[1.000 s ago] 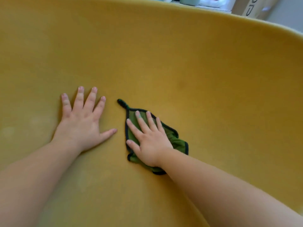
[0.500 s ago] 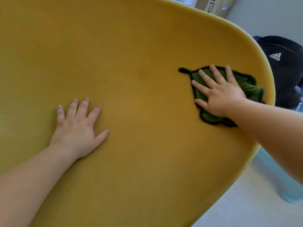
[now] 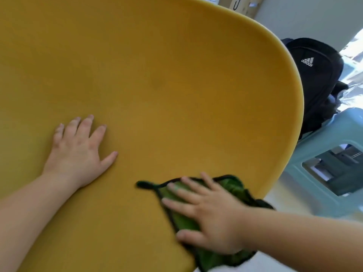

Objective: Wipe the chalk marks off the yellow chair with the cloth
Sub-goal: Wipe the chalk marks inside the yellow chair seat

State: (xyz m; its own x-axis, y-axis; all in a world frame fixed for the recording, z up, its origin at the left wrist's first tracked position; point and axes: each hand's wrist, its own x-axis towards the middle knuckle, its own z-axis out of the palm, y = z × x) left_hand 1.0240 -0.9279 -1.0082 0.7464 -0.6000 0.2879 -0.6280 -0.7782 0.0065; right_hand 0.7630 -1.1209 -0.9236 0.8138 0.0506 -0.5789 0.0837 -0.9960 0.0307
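Observation:
The yellow chair (image 3: 167,79) fills most of the head view, its smooth surface curving to an edge at the right. My left hand (image 3: 77,152) rests flat on it at the left, fingers straight and spread. A green cloth (image 3: 233,185) with a dark hem lies near the chair's lower right edge, partly hanging over it. My right hand (image 3: 208,214) presses flat on the cloth with straight fingers. A faint dark smudge (image 3: 157,83) shows on the chair's middle; I see no clear chalk marks.
A black backpack (image 3: 314,75) stands to the right behind the chair. A pale blue plastic stool (image 3: 322,152) sits on the light floor beside the chair's right edge. A cardboard box (image 3: 241,4) shows at the top.
My right hand has slid the cloth from the chair's upper right edge down toward me to the lower right edge. My left hand has stayed flat in place.

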